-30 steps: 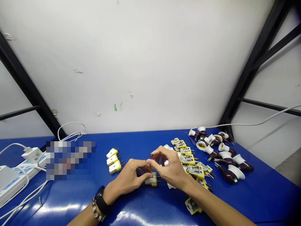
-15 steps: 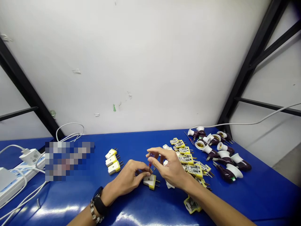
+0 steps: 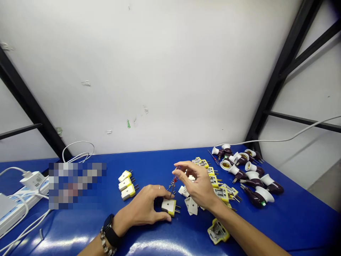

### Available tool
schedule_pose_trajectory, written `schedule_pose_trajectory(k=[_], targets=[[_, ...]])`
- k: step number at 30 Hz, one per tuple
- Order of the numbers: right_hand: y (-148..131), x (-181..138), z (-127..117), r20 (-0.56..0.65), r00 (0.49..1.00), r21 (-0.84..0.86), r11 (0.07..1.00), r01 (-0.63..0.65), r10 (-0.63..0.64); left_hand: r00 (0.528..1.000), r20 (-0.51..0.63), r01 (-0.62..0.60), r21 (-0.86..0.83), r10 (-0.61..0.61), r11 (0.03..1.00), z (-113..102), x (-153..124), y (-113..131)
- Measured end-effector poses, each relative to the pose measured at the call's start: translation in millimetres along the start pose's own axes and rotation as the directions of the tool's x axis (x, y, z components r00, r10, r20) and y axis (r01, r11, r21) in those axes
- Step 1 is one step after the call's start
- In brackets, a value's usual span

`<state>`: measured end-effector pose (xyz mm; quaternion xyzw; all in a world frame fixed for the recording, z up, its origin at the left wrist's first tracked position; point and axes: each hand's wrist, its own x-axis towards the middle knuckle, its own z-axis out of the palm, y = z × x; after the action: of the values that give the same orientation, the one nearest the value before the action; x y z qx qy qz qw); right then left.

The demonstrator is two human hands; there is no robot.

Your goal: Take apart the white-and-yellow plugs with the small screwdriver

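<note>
A precision screwdriver (image 3: 174, 182) points down, slightly tilted, pinched by right fingers (image 3: 181, 166) (left fingers (image 3: 161, 192) clamped on a yellow-white plug (image 3: 168, 207))

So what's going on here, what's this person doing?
A person's right hand pinches a small red-handled screwdriver above a white-and-yellow electrical plug, which the left hand steadies on a blue table. Three more plugs lie to the left; loose white covers and dark-and-white lamp holders lie to the right.
</note>
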<state>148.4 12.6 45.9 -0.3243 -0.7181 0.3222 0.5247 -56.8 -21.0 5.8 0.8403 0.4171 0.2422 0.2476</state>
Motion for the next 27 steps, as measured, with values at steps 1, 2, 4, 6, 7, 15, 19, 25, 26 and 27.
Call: schedule_pose_trajectory(k=[1,2,4,6,7,15,19,25,26,27], targets=[[-1,3,-6,-0.047,0.999,0.020,1.000,-0.004,0.005,1.000,0.015,0.003,0.011,-0.004,1.000,-2,0,-2],[-2,6,-12,-0.100,0.995,0.024,1.000,-0.002,0.004,1.000,0.014,0.005,0.023,-0.006,1.000,-4,0,-5],[-4,13,-28,-0.195,0.981,-0.039,0.999,0.011,-0.018,0.998,-0.056,0.010,0.052,-0.007,0.999,-13,0,-14],[-5,20,-44,-0.213,0.977,-0.177,0.984,-0.009,-0.029,0.977,-0.214,0.045,0.106,-0.022,0.993,-24,0,-28],[-5,24,-52,-0.191,0.981,-0.265,0.964,-0.022,-0.030,0.951,-0.307,0.088,0.146,-0.040,0.985,-29,0,-35],[10,28,-110,0.112,0.900,-0.835,0.531,-0.145,0.422,0.825,-0.453,0.551,0.513,-0.337,0.658,-47,0,-68],[13,25,-121,0.137,0.827,-0.866,0.471,-0.167,0.545,0.860,-0.460,0.473,0.560,-0.220,0.680,-38,7,-56],[17,23,-118,0.163,0.808,-0.860,0.482,-0.164,0.566,0.992,-0.013,-0.109,0.383,0.123,0.917,14,21,6],[18,23,-118,0.162,0.814,-0.860,0.484,-0.160,0.557,0.987,0.054,-0.163,0.352,0.154,0.922,22,22,16],[18,22,-118,0.162,0.820,-0.861,0.484,-0.154,0.548,0.980,0.091,-0.199,0.327,0.179,0.924,29,22,25]])
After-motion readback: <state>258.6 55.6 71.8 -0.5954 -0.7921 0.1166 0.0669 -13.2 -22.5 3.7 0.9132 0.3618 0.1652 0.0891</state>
